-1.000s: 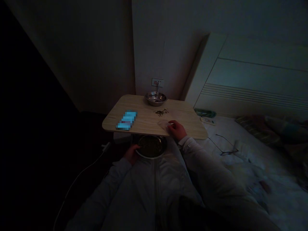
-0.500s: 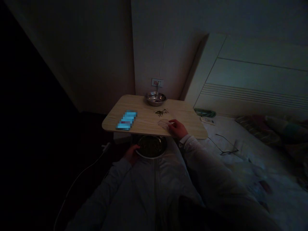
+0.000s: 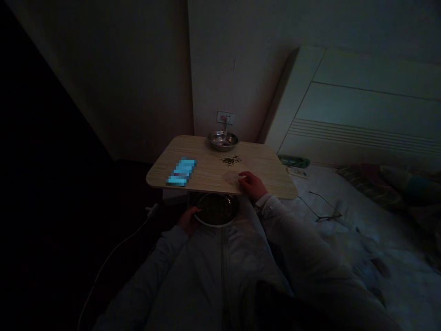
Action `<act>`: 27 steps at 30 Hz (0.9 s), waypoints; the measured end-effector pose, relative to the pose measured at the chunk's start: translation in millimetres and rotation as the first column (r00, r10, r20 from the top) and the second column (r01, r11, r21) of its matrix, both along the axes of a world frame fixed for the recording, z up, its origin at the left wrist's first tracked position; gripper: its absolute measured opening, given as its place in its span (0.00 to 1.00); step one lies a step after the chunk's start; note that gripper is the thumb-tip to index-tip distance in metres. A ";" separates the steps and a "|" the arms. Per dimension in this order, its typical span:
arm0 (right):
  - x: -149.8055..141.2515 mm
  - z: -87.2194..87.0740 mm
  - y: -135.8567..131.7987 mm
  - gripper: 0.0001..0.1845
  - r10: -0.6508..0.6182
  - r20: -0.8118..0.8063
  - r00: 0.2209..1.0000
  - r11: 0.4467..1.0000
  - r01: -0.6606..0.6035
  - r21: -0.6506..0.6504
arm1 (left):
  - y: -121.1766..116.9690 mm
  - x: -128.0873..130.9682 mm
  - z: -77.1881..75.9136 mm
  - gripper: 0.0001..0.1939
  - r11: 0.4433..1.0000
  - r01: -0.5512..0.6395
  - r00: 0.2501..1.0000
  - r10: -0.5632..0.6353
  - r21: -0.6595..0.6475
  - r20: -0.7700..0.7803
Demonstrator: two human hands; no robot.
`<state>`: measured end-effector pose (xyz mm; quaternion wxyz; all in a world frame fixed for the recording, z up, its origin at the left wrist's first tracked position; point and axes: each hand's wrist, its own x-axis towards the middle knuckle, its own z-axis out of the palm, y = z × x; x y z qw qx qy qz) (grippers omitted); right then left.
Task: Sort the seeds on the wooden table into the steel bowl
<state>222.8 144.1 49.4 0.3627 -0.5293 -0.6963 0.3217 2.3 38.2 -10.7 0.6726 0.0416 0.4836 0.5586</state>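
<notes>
My left hand (image 3: 189, 221) grips the left rim of a round metal basin (image 3: 217, 225) on my lap, partly under the table's front edge. Dark, grainy contents fill it, too dim to make out. Over the front right of the small wooden table (image 3: 206, 179), my right hand (image 3: 253, 185) is closed, fingertips on a clear plastic piece (image 3: 230, 177); whether it is a lid or a bag I cannot tell. Beyond that hand lies a scattered heap of small dark green grains (image 3: 230, 161). Behind the grains stands a shiny metal bowl (image 3: 223, 141).
A lit phone (image 3: 181, 172) lies at the table's left. To the right, a bed (image 3: 344, 239) holds eyeglasses (image 3: 324, 217), a pale remote control (image 3: 297, 172) and a green item in clear wrap (image 3: 294, 161). A white cable (image 3: 113, 248) trails down the left. A wall socket (image 3: 225, 117) sits behind the bowl.
My right hand and the clear plastic piece have shifted slightly left on the table. My left hand stays on the basin rim. The grains and metal bowl look unchanged.
</notes>
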 end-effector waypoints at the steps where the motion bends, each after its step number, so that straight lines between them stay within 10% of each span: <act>1: -0.5 0.1 -0.1 0.12 0.000 -0.015 1.000 1.000 0.000 -0.005 | 0.1 0.1 -0.3 0.11 1.000 -0.002 1.000 0.002 -0.003 -0.002; 27: -5.8 -5.6 -10.0 0.13 0.116 0.035 0.993 0.992 -0.117 0.049 | 1.5 -0.4 0.5 0.10 1.000 0.009 1.000 -0.009 -0.018 -0.003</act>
